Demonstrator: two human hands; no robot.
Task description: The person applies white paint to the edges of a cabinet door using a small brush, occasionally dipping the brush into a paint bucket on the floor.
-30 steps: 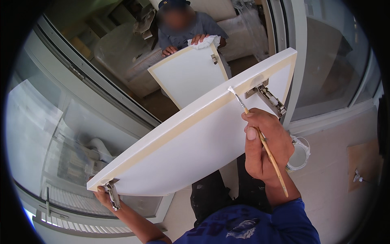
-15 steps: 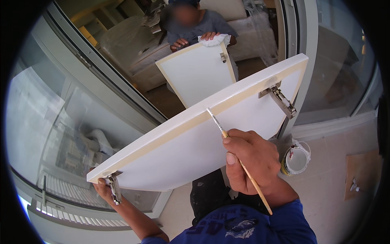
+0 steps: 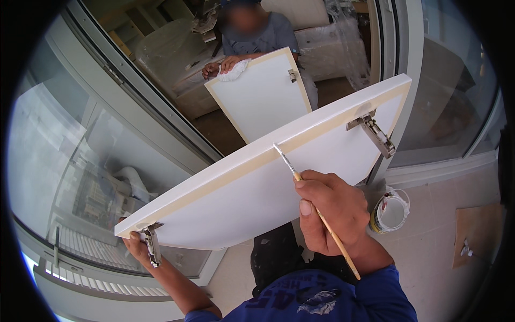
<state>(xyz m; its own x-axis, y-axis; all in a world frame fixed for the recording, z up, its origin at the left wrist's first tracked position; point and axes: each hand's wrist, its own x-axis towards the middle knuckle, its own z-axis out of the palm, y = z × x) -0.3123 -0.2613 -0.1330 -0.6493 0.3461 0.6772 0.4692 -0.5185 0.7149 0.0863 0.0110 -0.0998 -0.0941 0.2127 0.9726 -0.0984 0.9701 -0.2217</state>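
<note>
Paint can (image 3: 390, 213) right of door panel (image 3: 257, 182)

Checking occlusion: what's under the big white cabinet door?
Under the cabinet door: the left hand gripping its lower corner, dark trousers, floor tiles. The left hand's fingers and the floor directly beneath are covered.

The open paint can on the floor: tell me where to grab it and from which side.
Grip the paint can around its round side wall, coming down from above right. Its mouth is open with white paint inside, so keep fingers off the rim. The right hand holding the brush is nearest.
</note>
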